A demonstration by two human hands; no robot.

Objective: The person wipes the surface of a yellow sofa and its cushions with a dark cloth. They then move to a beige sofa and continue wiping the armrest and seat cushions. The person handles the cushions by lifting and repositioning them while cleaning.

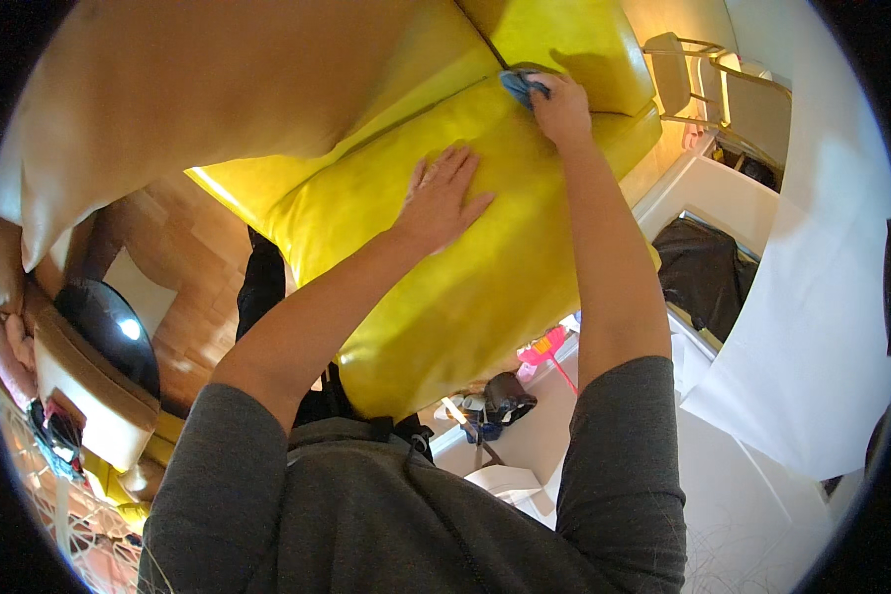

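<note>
A yellow sofa with a smooth, shiny cover fills the middle, its seat cushion [505, 238] under both my hands. My left hand [438, 203] lies flat on the cushion, fingers stretched out and nothing in them. Farther off and to the right, my right hand [564, 107] grips a blue cloth [521, 87]. The cloth is pressed at the far edge of the seat, by the seam where it meets the yellow armrest [594, 49]. Part of the cloth is hidden under my fingers.
A large tan cushion or cover [198, 79] hangs over the upper left. Chairs [673, 74] stand at the far right, near a container with a black bag [703, 267]. White sheeting [792, 366] hangs at right. A pink dustpan [543, 346] lies below the sofa; a round black object [109, 332] is at left.
</note>
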